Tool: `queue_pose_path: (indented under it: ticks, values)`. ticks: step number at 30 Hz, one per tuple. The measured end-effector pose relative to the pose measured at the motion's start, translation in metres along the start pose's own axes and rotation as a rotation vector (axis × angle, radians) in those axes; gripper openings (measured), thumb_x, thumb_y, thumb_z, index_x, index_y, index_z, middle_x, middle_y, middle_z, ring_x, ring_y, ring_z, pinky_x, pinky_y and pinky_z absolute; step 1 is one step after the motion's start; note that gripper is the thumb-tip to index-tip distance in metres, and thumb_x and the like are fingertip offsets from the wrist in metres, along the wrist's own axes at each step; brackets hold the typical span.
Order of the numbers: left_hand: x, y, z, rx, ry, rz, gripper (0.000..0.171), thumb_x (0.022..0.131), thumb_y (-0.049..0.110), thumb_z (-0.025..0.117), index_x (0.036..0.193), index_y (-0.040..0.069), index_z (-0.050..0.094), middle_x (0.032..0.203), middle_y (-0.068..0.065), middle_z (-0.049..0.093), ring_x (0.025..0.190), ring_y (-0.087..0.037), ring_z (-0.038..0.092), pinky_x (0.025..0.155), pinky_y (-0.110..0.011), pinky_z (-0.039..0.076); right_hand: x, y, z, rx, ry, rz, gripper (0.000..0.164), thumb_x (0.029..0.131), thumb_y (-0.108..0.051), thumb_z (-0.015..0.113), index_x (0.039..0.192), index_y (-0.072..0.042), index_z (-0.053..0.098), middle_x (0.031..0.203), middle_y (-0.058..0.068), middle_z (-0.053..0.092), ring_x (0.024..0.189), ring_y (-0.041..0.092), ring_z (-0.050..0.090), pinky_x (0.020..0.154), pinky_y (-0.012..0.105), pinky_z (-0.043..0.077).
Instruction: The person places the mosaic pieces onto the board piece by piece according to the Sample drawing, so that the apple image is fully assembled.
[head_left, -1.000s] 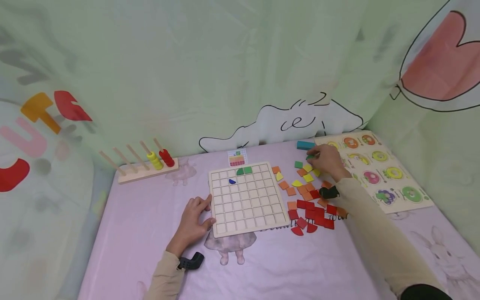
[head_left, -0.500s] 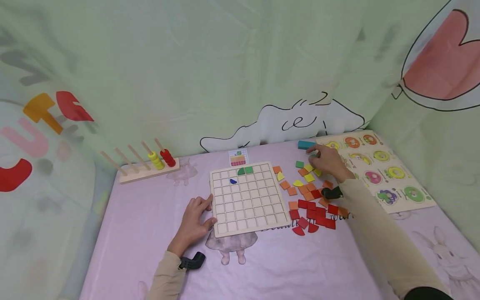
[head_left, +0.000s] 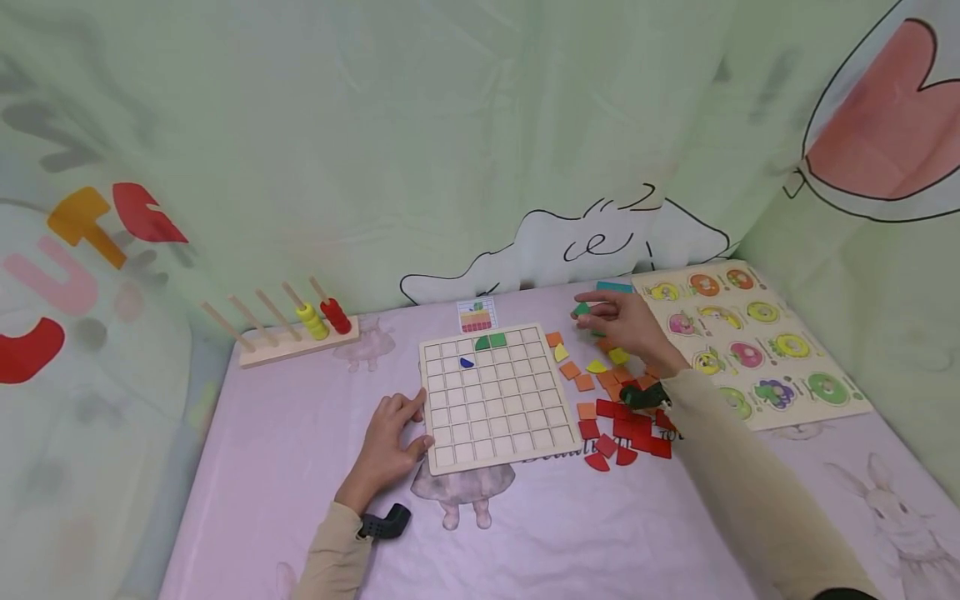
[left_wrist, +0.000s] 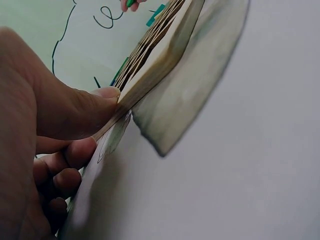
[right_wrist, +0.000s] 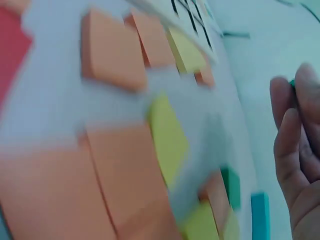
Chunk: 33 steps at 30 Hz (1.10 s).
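A square wooden grid board (head_left: 498, 408) lies on the table, with two green tiles (head_left: 491, 341) in its top row and a dark blue piece (head_left: 467, 362) lower left of them. My left hand (head_left: 386, 450) rests at the board's left edge, thumb and index finger spread along it. The left wrist view shows the thumb (left_wrist: 75, 107) pressed against the wooden rim (left_wrist: 150, 75). My right hand (head_left: 626, 325) is raised right of the board and pinches a small green tile (head_left: 581, 309) between thumb and fingers. In the right wrist view the fingers mostly hide that tile.
Right of the board lie scattered red (head_left: 633, 429), orange (head_left: 585, 382) and yellow tiles (head_left: 596, 367). Behind the right hand is a teal block (head_left: 613, 287). A fruit puzzle board (head_left: 750, 354) stands far right, a peg stacker (head_left: 300, 342) far left. A picture card (head_left: 477, 316) lies behind the grid.
My right hand has moved left from beside the puzzle board toward the grid, carrying the green tile. The left hand and the board have stayed in place.
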<state>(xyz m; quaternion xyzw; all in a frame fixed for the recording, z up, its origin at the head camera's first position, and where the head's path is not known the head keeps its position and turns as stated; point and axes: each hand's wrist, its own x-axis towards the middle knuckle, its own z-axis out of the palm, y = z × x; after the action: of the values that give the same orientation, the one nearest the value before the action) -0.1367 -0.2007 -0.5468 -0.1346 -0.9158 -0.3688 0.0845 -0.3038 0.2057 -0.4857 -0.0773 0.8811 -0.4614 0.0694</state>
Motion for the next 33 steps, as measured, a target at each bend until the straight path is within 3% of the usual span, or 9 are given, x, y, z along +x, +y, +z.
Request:
queue_pose_path:
  ticks: [4,10,18,26,33]
  values:
    - [-0.001,0.000,-0.001,0.007,0.001,0.002,0.074,0.077,0.004,0.080,0.147,-0.003,0.059,0.095,0.003,0.056,0.093,-0.012,0.040,0.084,-0.033,0.036,0.002,-0.007,0.020,0.024,-0.018,-0.014,0.038,0.098,-0.026,0.077,0.132,-0.010,0.072,0.107,0.011,0.078,0.097,0.023,0.068,0.074,0.024,0.050]
    - [-0.001,0.001,-0.001,0.015,0.004,0.012,0.073,0.077,0.003,0.080,0.147,-0.003,0.059,0.095,0.002,0.057,0.093,-0.012,0.041,0.084,-0.034,0.037,0.004,-0.020,0.052,0.017,-0.042,-0.059,0.027,0.093,-0.021,0.083,0.116,-0.008,0.077,0.103,0.010,0.073,0.090,0.023,0.066,0.078,0.022,0.054]
    - [0.000,-0.002,0.000,0.026,0.020,0.033,0.074,0.077,0.003,0.080,0.147,-0.004,0.059,0.095,0.001,0.057,0.092,-0.013,0.041,0.083,-0.032,0.036,0.006,-0.042,0.086,-0.085,-0.164,-0.228,0.020,0.093,-0.011,0.081,0.112,-0.009,0.080,0.101,0.006,0.077,0.091,0.021,0.066,0.085,0.034,0.053]
    - [0.001,-0.005,0.002,0.029,0.049,0.100,0.072,0.076,0.005,0.081,0.144,-0.007,0.061,0.096,-0.002,0.059,0.091,-0.015,0.043,0.083,-0.036,0.040,0.010,-0.050,0.102,-0.198,-0.211,-0.295,0.018,0.092,-0.009,0.082,0.109,-0.006,0.081,0.102,0.008,0.077,0.089,0.019,0.067,0.084,0.036,0.054]
    - [0.001,-0.004,0.000,0.020,0.034,0.081,0.073,0.076,0.005,0.081,0.145,-0.006,0.060,0.096,-0.001,0.058,0.091,-0.015,0.043,0.084,-0.035,0.039,0.009,-0.054,0.102,-0.221,-0.184,-0.265,0.021,0.090,-0.010,0.084,0.111,-0.006,0.081,0.107,0.010,0.074,0.085,0.020,0.062,0.077,0.032,0.050]
